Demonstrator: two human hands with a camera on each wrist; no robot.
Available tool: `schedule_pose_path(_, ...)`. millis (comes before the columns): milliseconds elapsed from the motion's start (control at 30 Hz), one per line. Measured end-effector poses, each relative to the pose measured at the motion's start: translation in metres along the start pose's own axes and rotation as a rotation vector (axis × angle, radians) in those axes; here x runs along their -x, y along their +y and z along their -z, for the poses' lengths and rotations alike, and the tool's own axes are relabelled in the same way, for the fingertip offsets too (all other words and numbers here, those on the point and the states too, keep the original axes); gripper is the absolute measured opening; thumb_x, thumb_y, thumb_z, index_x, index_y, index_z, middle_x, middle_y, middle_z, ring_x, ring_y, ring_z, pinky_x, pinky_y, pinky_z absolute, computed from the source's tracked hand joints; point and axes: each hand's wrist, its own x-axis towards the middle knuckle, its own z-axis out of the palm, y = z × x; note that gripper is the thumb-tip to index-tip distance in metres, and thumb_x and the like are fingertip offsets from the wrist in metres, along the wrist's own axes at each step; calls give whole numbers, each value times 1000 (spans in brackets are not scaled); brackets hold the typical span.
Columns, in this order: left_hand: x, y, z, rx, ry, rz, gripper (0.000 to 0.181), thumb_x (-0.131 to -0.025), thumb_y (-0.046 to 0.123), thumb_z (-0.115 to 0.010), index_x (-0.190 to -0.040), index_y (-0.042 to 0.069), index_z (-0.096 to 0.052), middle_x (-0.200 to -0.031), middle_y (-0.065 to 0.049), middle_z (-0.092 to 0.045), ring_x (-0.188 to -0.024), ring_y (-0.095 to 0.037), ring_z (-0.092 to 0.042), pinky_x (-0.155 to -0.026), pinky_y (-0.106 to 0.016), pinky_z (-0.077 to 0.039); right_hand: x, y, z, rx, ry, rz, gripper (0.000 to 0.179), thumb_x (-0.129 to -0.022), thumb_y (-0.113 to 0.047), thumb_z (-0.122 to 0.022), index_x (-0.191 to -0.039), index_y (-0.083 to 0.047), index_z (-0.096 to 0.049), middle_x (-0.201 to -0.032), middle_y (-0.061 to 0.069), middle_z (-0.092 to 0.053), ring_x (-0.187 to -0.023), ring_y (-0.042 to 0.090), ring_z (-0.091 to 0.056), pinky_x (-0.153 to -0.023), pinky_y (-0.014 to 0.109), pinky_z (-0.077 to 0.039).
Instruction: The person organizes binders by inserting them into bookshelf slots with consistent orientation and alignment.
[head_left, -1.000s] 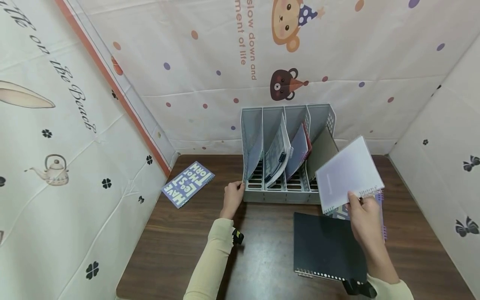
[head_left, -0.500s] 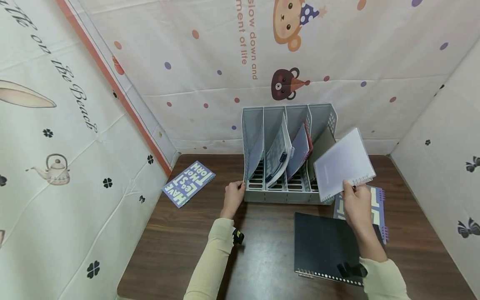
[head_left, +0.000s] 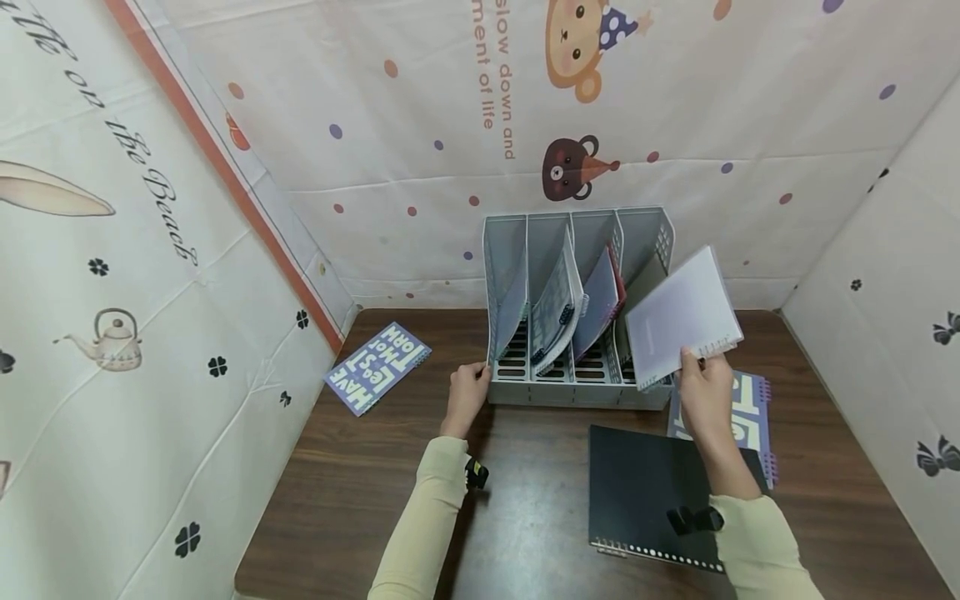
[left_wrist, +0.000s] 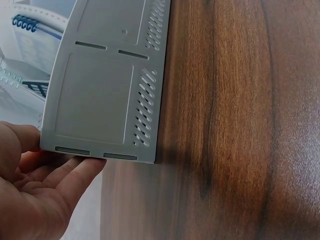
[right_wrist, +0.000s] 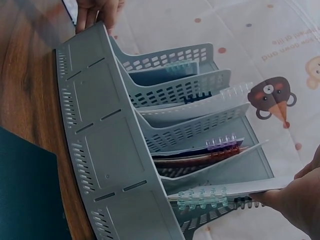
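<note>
Right hand (head_left: 707, 396) pinches a pale lavender-white, translucent-covered spiral notebook (head_left: 684, 312) by its ringed edge, tilted at the rightmost compartment of a grey plastic four-slot rack (head_left: 577, 394); how far in, I cannot tell. Left hand (head_left: 467, 396) grips the rack's left front corner. Judgement: notebook light, bendable, cover possibly slippery; best held along the bound edge, probably stiffest. Right wrist view shows clear mint rings (right_wrist: 202, 197) by the front rim; head view hardly gives their colour.
</note>
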Motion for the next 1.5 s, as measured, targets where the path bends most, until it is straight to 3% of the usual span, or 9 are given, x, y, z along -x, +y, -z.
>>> schedule_pose_path(100,-1,0,0,-2,1,0,27,-103,17,-61,-123,4,-74,-111,-12,-75,-76,-18,-64,-69,-37,-53,-3,0,-3,-31,3,-8,46,-110,-15,-39,-154,-4,-39,-143,21,-53,-102,14,-58,-72,13,-48)
schedule_pose_path(267,0,0,2,11,-7,1,27,-103,16,-60,-123,4,-73,-109,-12,-76,-69,-18,-60,-63,-34,-49,-11,1,-10,-88,19,-17,46,-109,-15,-39,-154,-2,-40,-150,22,-48,-126,18,-56,-89,13,-49)
schedule_pose_path(400,-1,-1,1,15,-11,-3,27,-103,16,-60,-123,3,-73,-108,-13,-76,-68,-17,-60,-61,-33,-49,-17,4,-17,-60,28,-8,46,-110,-18,-38,-152,-2,-42,-147,21,-51,-113,16,-59,-82,15,-49)
schedule_pose_path(633,-1,-2,0,17,-11,-3,27,-103,16,-61,-123,2,-73,-111,-13,-75,-71,-18,-62,-64,-35,-50,-28,15,-25,-34,-1,-31,48,-110,-17,-38,-156,-4,-36,-154,17,-46,-139,28,-48,-109,38,-44)
schedule_pose_path(900,-2,-2,0,23,-14,6,28,-103,16,-60,-124,3,-73,-111,-13,-75,-68,-17,-58,-62,-33,-48,-37,33,-35,55,-6,-10,46,-110,-18,-39,-150,3,-43,-146,22,-53,-132,32,-53,-102,35,-48)
schedule_pose_path(967,-2,-2,0,27,-17,6,28,-103,16,-60,-124,2,-73,-110,-13,-75,-64,-16,-56,-59,-32,-46,-38,36,-39,70,-16,-9,46,-110,-17,-39,-150,5,-42,-146,24,-53,-132,33,-53,-105,44,-46)
schedule_pose_path(1167,-1,-1,1,27,-24,-11,28,-103,15,-60,-125,1,-72,-108,-15,-76,-58,-15,-53,-54,-30,-43,-43,47,-48,123,-32,6,42,-108,-11,-39,-145,7,-47,-143,28,-54,-130,38,-53,-104,51,-44)
schedule_pose_path(1300,-1,-1,1,6,-8,-18,27,-102,15,-61,-123,2,-73,-109,-14,-76,-71,-20,-64,-63,-37,-51,-50,55,-54,128,-58,23,42,-107,-8,-39,-145,9,-46,-143,30,-52,-130,41,-52,-105,53,-43)
schedule_pose_path(1500,-2,-2,0,-10,14,-39,25,-101,13,-62,-119,1,-75,-110,-14,-75,-86,-25,-69,-74,-46,-55,-59,65,-58,260,-76,35,42,-109,-14,-39,-146,6,-47,-140,33,-54,-125,46,-56,-97,58,-46)
